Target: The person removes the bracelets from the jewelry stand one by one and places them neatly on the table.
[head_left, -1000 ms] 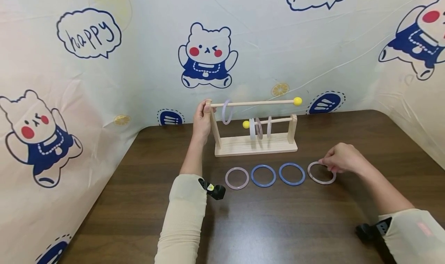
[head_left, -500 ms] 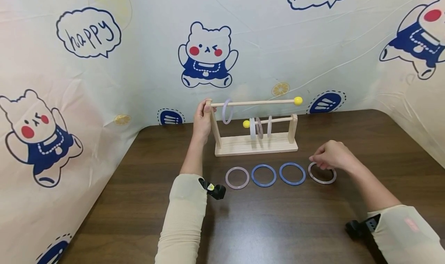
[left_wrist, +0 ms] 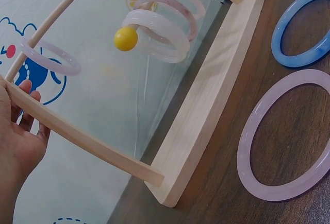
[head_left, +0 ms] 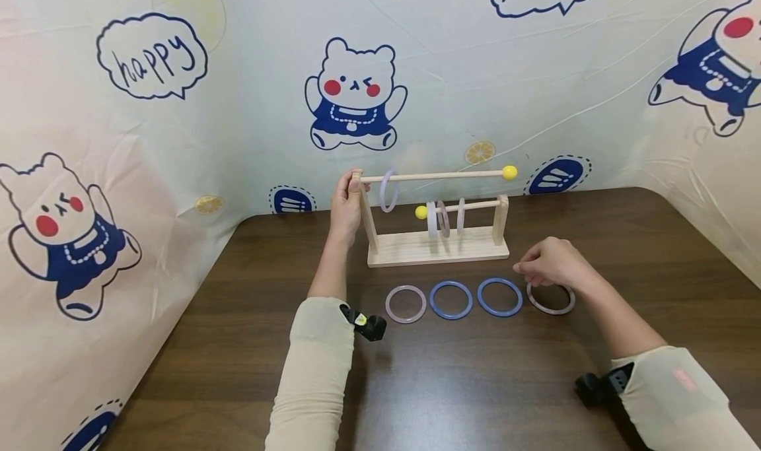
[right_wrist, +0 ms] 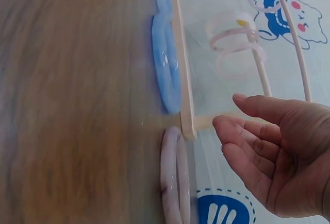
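A wooden ring stand (head_left: 436, 249) with two pegs stands at the back of the table. My left hand (head_left: 346, 210) holds the top of its left upright, thumb and fingers around the post in the left wrist view. One lilac ring (head_left: 388, 191) hangs on the long upper peg. White and mauve rings (head_left: 444, 219) sit on the short lower peg. My right hand (head_left: 549, 263) hovers over the far edge of the marbled mauve ring (head_left: 551, 311). In the right wrist view its fingers (right_wrist: 247, 167) are loosely bent, thumb apart from them, with nothing between.
In a row before the stand lie a pink ring (head_left: 405, 319), a blue ring (head_left: 450, 315) and a second blue ring (head_left: 499, 313). Yellow balls cap the pegs, the upper one (head_left: 509, 173) at right. A printed cloth (head_left: 261, 107) hangs behind the dark wooden table (head_left: 452, 398).
My right hand has left the marbled mauve ring and moved left and slightly away from me. That ring stays on the table. My left hand has kept still on the stand.
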`<state>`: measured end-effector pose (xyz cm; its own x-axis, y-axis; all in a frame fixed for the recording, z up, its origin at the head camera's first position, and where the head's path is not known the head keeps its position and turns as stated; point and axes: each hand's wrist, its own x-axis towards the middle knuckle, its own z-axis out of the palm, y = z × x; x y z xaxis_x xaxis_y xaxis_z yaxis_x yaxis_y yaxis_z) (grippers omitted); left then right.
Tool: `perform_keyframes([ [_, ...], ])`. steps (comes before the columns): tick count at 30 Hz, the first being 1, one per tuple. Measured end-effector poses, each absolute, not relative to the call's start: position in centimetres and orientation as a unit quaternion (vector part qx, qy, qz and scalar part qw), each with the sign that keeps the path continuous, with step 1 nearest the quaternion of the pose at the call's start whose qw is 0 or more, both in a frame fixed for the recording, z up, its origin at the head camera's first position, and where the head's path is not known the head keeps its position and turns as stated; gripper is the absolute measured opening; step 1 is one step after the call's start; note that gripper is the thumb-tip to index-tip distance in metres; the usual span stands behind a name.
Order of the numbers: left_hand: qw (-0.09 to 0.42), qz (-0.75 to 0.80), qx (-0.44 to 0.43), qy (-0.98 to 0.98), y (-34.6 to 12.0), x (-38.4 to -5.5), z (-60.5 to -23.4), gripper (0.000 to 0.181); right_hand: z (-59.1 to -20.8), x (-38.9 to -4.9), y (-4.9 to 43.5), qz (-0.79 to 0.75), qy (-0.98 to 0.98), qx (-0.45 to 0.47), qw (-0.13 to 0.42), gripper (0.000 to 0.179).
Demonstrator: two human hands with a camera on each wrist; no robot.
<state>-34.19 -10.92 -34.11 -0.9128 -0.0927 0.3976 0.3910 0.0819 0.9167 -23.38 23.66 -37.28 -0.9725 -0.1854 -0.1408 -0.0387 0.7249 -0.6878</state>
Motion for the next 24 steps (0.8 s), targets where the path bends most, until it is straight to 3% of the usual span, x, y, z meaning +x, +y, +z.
perform_keyframes([
  [24, 0.168, -0.668, -0.089, -0.719, -10.9, -34.1, -34.0, 0.043, -35.7, -24.7, 18.4, -0.46, 0.877, -0.093, 0.105, 0.024],
])
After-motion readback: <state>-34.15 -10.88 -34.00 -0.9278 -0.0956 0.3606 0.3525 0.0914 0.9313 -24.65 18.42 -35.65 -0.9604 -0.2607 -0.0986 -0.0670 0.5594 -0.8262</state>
